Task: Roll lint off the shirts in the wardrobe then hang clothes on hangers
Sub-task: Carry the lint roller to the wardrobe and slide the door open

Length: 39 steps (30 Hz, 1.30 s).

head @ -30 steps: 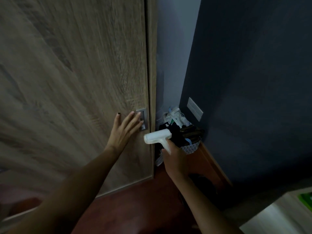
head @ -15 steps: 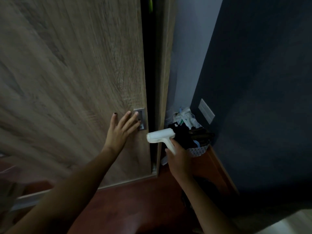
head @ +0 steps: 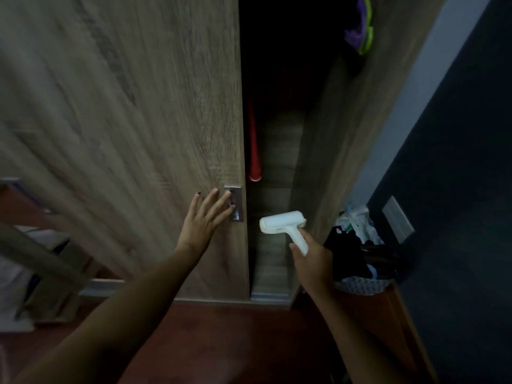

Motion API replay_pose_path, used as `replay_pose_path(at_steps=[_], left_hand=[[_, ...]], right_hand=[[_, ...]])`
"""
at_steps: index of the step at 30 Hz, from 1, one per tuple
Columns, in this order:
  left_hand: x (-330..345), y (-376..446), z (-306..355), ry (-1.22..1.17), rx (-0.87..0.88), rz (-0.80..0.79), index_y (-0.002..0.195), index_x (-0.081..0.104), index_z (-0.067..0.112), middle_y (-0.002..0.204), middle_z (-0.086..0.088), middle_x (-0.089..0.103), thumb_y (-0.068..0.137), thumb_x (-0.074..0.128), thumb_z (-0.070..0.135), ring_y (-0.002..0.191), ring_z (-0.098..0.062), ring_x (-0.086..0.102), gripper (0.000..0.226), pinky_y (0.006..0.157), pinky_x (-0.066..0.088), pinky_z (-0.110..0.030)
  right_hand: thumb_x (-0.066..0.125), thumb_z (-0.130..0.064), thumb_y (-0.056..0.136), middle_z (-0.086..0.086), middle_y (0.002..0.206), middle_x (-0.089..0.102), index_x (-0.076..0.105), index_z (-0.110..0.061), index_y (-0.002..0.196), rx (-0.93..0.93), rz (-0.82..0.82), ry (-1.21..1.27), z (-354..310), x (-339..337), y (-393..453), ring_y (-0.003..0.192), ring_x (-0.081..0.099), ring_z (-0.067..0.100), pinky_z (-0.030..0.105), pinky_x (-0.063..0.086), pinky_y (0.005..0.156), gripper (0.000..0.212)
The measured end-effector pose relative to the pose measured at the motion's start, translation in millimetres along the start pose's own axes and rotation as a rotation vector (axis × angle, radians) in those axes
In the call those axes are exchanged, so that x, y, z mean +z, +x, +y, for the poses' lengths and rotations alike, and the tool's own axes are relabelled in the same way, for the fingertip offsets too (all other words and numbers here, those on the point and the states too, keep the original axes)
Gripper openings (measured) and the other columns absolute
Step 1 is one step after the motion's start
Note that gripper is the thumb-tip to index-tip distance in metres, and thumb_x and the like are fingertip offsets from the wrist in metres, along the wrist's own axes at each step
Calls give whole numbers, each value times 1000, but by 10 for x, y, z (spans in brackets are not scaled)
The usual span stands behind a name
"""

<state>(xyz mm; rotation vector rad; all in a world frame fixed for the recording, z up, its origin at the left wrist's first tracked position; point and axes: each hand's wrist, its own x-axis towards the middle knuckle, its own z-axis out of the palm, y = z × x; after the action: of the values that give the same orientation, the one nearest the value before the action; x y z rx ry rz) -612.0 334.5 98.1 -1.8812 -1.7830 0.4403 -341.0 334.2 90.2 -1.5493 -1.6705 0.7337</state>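
The wooden sliding wardrobe door point(head: 124, 120) stands partly slid to the left. My left hand point(head: 205, 217) lies flat on it, fingers spread, fingertips in the recessed metal handle point(head: 235, 203). My right hand point(head: 313, 261) grips the handle of a white lint roller point(head: 282, 223), held in front of the dark gap. Inside the gap hangs a red garment point(head: 253, 145), mostly hidden by the door. A purple and green item point(head: 360, 31) shows at the upper right of the opening.
A basket point(head: 360, 284) of dark and white clothes sits on the floor right of the wardrobe, against a dark blue wall point(head: 457, 162) with a white wall plate point(head: 397, 218). Red-brown floor point(head: 221, 342) lies below. A wooden frame point(head: 41, 259) stands at the left.
The wardrobe door has slid left under my left hand, widening the gap from closed to open and revealing the red garment. My right hand keeps holding the lint roller.
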Motion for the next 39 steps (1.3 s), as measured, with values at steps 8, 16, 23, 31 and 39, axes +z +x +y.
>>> replay_pose_path(at_steps=[8,16,23,31,39], left_hand=[[371,-353,-675,-92,-66,-24,153,3,27,157,-2,-20,86,55,20,147,-32,-3,85,114,-2,-53],[776,-602,-1180,-88,-130,-85,152,-3,26,154,-4,-25,87,55,18,147,-31,-5,87,117,6,-50],[989,-767,-1514,-141,-157,-61,151,22,23,157,-4,-12,77,63,15,146,-32,17,85,114,21,-48],[1190,-867,-1790,-164,-131,-50,152,18,24,156,-2,-27,78,61,14,146,-30,14,86,114,20,-50],[1299,-942,-1920,-171,-151,-46,151,22,22,153,-1,-33,77,60,9,147,-30,10,85,116,4,-50]], right_hand=[[66,-13,88,3,110,72,60,-20,131,-23,-41,38,-540,612,-48,100,67,20,32,53,84,44],[64,-14,89,-2,107,73,59,-25,131,-30,-74,44,-790,1029,-230,99,67,14,36,56,85,44],[63,-14,90,-1,110,72,59,-24,131,-39,-97,8,-985,1218,-238,102,66,18,23,46,81,43],[67,-13,87,2,109,72,60,-23,130,-82,-93,-2,-1147,1400,-209,100,67,19,27,52,84,45],[67,-12,88,3,112,71,59,-21,131,-69,-92,1,-1243,1427,-230,102,66,19,25,50,86,45]])
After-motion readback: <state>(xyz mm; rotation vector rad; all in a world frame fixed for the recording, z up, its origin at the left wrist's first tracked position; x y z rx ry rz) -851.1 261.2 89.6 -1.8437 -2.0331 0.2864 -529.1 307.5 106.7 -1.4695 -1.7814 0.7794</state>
